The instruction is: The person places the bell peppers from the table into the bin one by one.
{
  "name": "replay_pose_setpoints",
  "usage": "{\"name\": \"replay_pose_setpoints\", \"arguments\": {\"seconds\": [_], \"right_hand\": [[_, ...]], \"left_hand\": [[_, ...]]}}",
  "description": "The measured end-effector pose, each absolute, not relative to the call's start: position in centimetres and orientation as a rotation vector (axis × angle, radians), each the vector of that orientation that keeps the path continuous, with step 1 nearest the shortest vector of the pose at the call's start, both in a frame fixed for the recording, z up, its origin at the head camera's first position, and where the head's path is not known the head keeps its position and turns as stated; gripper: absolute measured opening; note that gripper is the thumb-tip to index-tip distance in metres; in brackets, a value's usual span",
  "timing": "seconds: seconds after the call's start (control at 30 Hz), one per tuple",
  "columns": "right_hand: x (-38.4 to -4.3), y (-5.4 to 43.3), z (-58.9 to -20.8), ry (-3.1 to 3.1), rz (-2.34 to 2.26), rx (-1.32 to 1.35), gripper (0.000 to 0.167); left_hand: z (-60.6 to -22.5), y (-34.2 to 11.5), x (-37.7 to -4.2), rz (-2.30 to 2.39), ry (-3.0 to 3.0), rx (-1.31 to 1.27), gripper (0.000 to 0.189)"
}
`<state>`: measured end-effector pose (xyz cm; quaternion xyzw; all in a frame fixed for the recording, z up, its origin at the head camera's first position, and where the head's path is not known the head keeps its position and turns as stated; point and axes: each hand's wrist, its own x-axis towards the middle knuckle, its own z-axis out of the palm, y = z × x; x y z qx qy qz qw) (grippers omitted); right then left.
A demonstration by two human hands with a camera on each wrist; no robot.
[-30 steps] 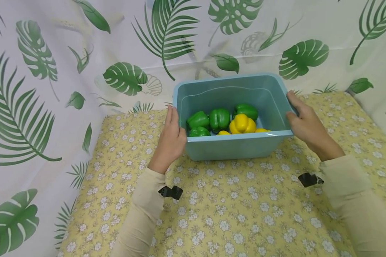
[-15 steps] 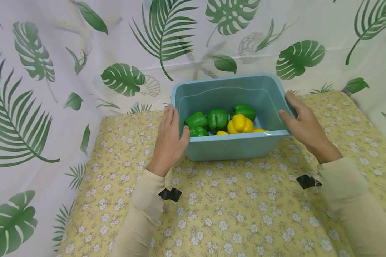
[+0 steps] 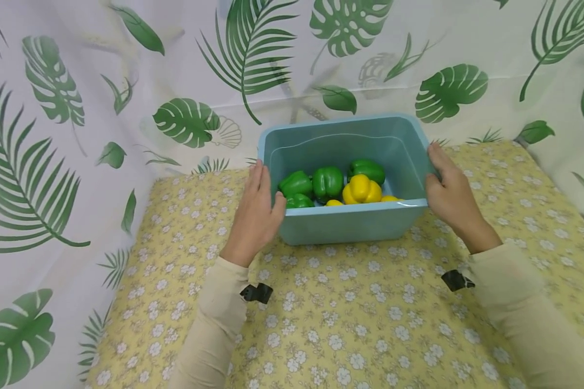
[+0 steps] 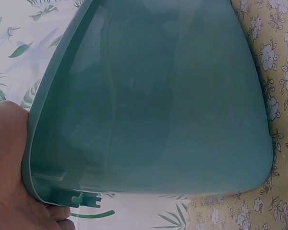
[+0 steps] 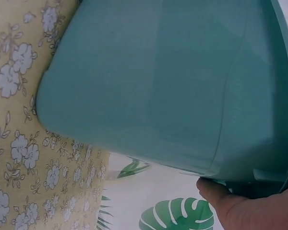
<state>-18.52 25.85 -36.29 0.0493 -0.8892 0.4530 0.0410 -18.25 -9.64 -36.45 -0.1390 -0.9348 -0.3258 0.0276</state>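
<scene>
A blue-green plastic tub [image 3: 350, 224] stands on the flowered cloth in the head view, holding several bell peppers. Green bell peppers [image 3: 328, 182] lie to the left and back, and a yellow bell pepper [image 3: 362, 189] rests near the front wall, which partly hides others. My left hand [image 3: 255, 213] holds the tub's left end, thumb at the front corner of the rim. At the opposite end, my right hand [image 3: 452, 192] grips the rim. Both wrist views show the tub's outer end walls, with left fingertips [image 4: 60, 212] tucked beneath the rim and the right hand's thumb or finger [image 5: 213, 191] under it.
Yellow flowered cloth [image 3: 321, 324] covers the table. Behind and to the left hangs a white curtain [image 3: 141, 129] with green leaf prints, close to the tub's back side. Black clips [image 3: 257, 293] sit by the cuffs of both beige sleeves [image 3: 511, 292].
My right hand and the tub's right end have shifted slightly left; its thumb lifted midway, then came back to the rim. My left thumb has moved onto the front corner. The peppers stay put inside.
</scene>
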Motion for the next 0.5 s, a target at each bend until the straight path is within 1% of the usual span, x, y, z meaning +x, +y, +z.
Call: {"name": "replay_pose_setpoints", "arguments": {"seconds": [0.5], "right_hand": [[-18.61, 25.76, -36.03, -2.677, 1.418, 0.122, 0.055]], "left_hand": [[-35.97, -9.41, -18.04, -1.069, -2.878, -0.405, 0.068]]}}
